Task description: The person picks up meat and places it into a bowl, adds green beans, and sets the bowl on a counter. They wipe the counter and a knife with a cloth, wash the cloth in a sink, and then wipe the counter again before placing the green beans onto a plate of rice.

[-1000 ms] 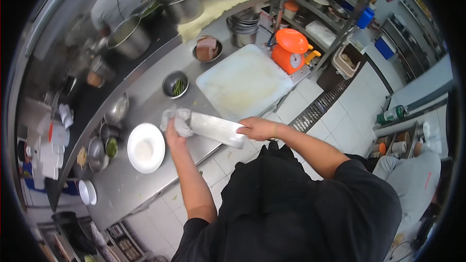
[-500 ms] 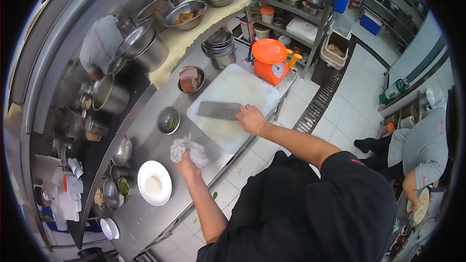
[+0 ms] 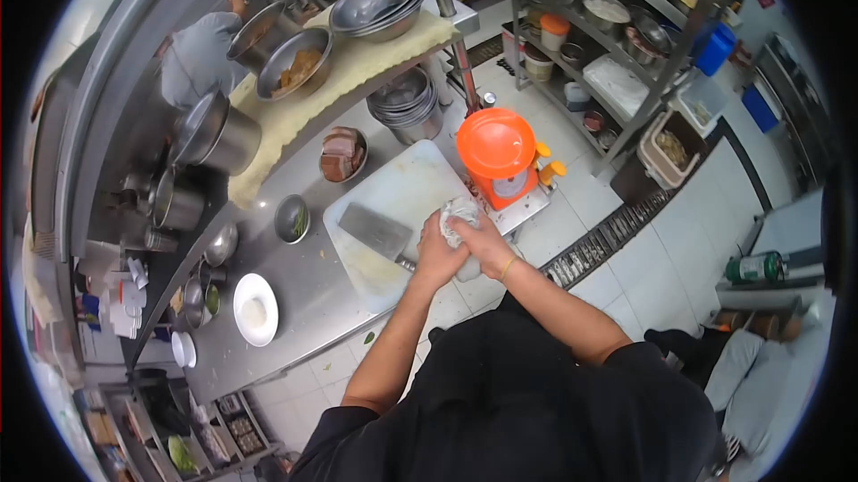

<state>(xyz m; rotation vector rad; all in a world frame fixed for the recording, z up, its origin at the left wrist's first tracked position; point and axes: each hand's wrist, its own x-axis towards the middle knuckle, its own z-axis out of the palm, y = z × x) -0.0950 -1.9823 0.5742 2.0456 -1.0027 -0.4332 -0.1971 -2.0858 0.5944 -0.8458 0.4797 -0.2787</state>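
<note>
A crumpled white cloth [image 3: 458, 217] is bunched between my two hands above the right edge of the white cutting board [image 3: 357, 265]. My left hand [image 3: 438, 254] has its fingers wrapped round the cloth's left side. On its right side my right hand [image 3: 485, 243] grips it too. The cleaver [image 3: 375, 230] lies flat on the board, its handle close to my left hand. Behind the board is a bowl of meat slabs [image 3: 340, 155]. A small bowl with green pieces [image 3: 292, 218] stands left of the board.
An orange scale [image 3: 497, 147] stands at the counter's right end. Stacked metal bowls [image 3: 407, 107] are behind the board. A white plate [image 3: 256, 310] holds a pale round item. Pots line the upper shelf [image 3: 357, 71]. One person [image 3: 198, 58] is beyond the shelf; another [image 3: 755, 375] is at the right.
My right hand has let go of the cleaver, now lying on the board. My left hand has moved right with the cloth, and both hands now hold it. The view has shifted.
</note>
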